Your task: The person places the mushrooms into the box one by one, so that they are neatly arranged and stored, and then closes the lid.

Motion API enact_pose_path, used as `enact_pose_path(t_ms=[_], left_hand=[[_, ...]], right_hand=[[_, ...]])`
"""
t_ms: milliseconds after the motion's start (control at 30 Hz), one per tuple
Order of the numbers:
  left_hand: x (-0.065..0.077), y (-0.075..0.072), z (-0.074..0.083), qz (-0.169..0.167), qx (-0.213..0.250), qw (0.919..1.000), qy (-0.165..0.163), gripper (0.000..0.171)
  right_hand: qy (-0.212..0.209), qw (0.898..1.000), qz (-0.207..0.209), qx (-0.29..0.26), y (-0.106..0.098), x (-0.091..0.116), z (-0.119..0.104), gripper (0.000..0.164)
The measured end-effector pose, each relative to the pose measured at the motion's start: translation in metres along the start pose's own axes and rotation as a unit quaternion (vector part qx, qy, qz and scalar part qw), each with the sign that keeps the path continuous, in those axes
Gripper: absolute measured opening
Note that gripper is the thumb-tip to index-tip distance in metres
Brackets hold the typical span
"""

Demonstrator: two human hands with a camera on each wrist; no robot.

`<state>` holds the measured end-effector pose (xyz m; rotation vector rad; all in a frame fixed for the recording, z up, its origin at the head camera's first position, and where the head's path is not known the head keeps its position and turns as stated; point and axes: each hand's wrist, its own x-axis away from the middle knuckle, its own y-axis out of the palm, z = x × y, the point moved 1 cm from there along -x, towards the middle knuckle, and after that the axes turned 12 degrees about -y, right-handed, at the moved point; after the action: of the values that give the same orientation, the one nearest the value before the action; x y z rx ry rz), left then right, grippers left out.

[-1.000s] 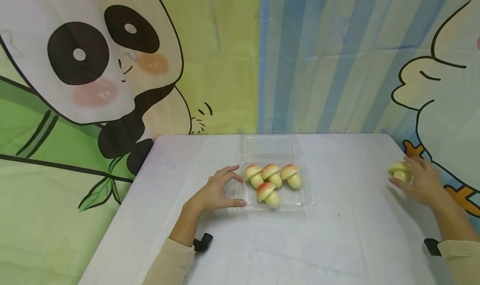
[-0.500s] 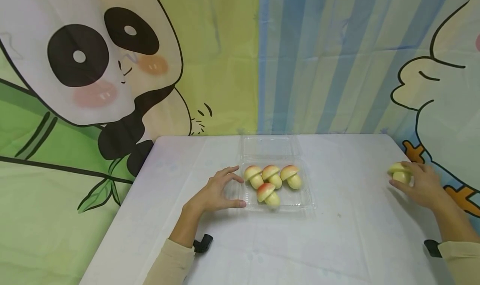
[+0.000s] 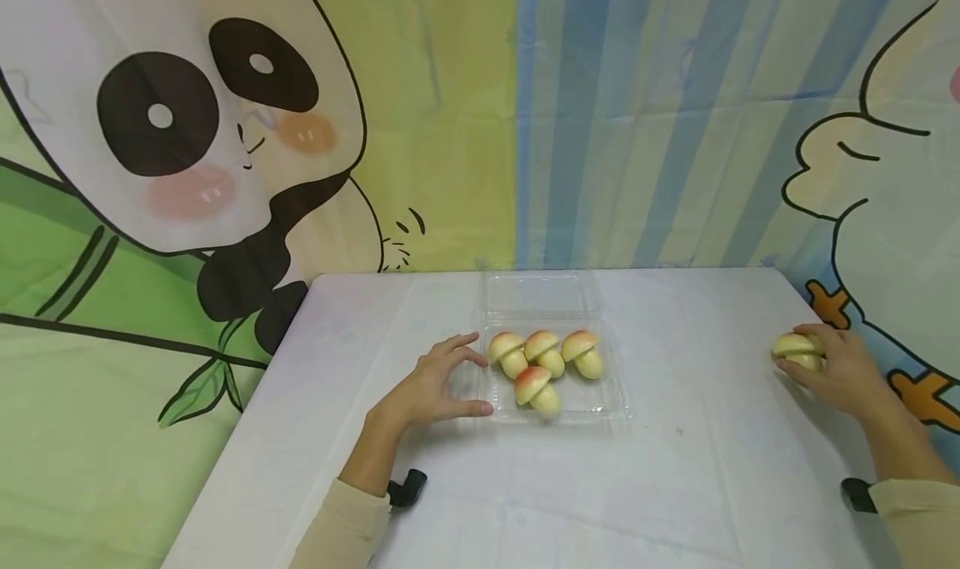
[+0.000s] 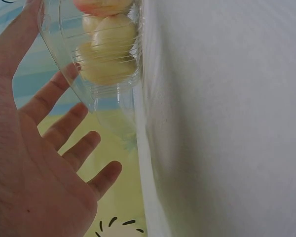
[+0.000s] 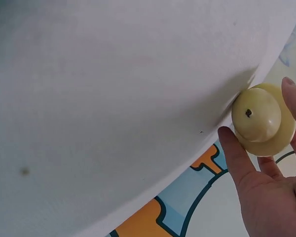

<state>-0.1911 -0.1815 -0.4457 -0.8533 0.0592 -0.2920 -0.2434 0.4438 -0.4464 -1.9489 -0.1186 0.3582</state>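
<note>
A clear plastic clamshell box (image 3: 600,404) lies with its lid folded back in the middle of the table. Inside are several cream toy mushrooms (image 3: 583,354) with red-tinged caps. My left hand (image 3: 433,381) is at the box's left side, thumb and fingers spread and touching its edge. In the left wrist view, the left fingers (image 4: 58,129) are mostly straight beside the box wall (image 4: 106,89). Far to the right, my right hand (image 3: 847,371) holds another toy mushroom (image 3: 797,346), yellowish-green. The right wrist view has this mushroom (image 5: 257,114) between thumb and fingers, its stem end towards the camera.
White cloth covers the table (image 3: 600,494). Its right edge runs close by the right hand. Behind stands a printed backdrop (image 3: 442,119) with a panda, stripes and a white bird. A black wrist mount (image 3: 407,487) sits at the left wrist.
The mushroom at the right hand has tipped slightly and shifted a little left, with the right fingers moving along. The left hand, box and mushrooms inside stay in place.
</note>
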Motion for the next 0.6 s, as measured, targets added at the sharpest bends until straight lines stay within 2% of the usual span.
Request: enact_pose_path(t_ms=[200,400,600], left_hand=[[0.0,-0.001,0.001,0.0,-0.001,1.0,0.001,0.069],[0.0,-0.001,0.0,0.002,-0.002,1.0,0.006,0.067],[0.0,-0.001,0.0,0.002,-0.001,1.0,0.003,0.068]], right_hand=[[0.001,1.0,0.005,-0.004,0.001,0.003,-0.001,0.062],[-0.02,1.0,0.007,-0.008,0.002,0.003,-0.005,0.055],[-0.048,0.999,0.008,-0.023,0.003,-0.002,-0.013,0.055]])
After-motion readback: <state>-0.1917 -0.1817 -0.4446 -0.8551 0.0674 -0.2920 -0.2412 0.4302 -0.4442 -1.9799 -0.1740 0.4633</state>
